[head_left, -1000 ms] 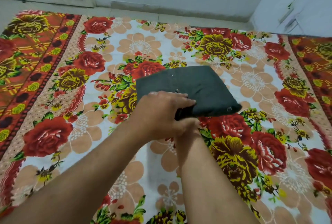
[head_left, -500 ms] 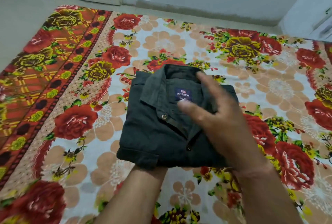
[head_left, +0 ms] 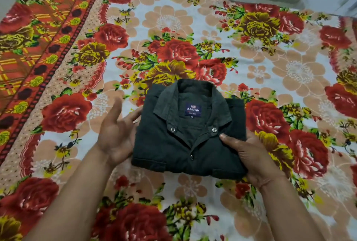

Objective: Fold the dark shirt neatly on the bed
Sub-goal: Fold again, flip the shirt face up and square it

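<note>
My open left hand (head_left: pixel 116 136) rests against, and my right hand (head_left: pixel 249 153) pinches, the sides of the folded dark green snap-button shirt (head_left: pixel 185 144), collar-up on the floral bedsheet (head_left: pixel 270 78); apparently only final squaring and release remain.

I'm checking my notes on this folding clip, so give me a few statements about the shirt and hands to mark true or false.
1. The dark shirt lies folded with its collar up. True.
2. The collar label reads ARROW. True.
3. The right hand is well clear of the shirt. False: its thumb rests on the shirt's right edge.
4. The left hand is a closed fist. False: it is open, beside the shirt's left edge.
5. The bedsheet is plain white. False: floral print.
</note>
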